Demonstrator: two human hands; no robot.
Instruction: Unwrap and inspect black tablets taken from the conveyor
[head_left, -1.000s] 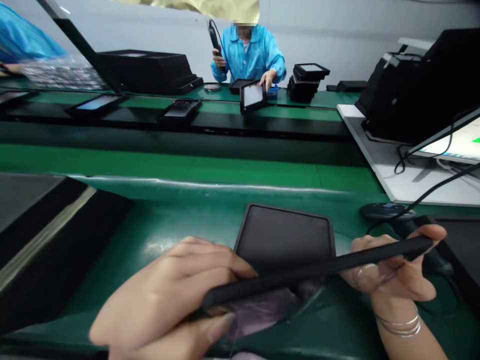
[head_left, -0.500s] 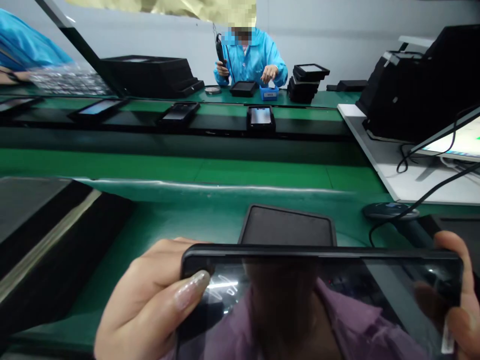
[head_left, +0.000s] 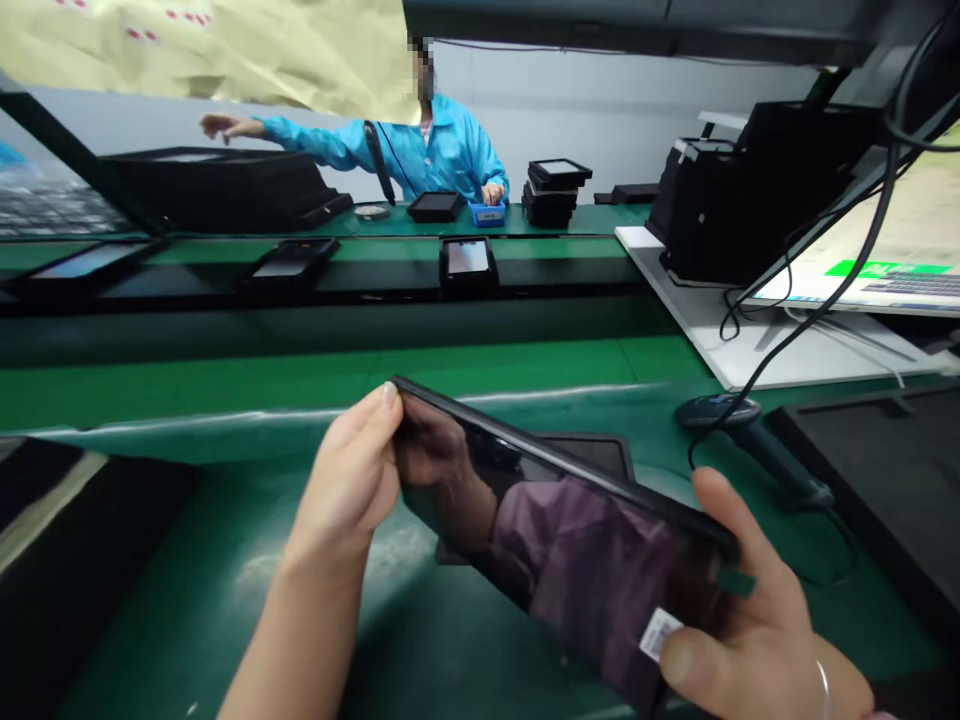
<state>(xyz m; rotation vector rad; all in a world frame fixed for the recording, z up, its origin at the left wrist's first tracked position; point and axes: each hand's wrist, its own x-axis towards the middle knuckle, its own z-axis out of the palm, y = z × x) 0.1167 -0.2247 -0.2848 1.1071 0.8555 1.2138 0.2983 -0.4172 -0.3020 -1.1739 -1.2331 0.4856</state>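
Glossy black tablet [head_left: 555, 565] between left hand [head_left: 349, 470] and right hand [head_left: 750, 620]

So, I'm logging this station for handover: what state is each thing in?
Tablet: tilted, held up, screen dark.
Left hand: gripping the tablet's edge.
Right hand: gripping the opposite end.
White label: on the screen.
Barcode scanner: lying on green mat.
Monitor: on, lit.

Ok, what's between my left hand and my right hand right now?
The head view shows a black-framed tablet held between your left hand and right hand, its dark screen facing you.
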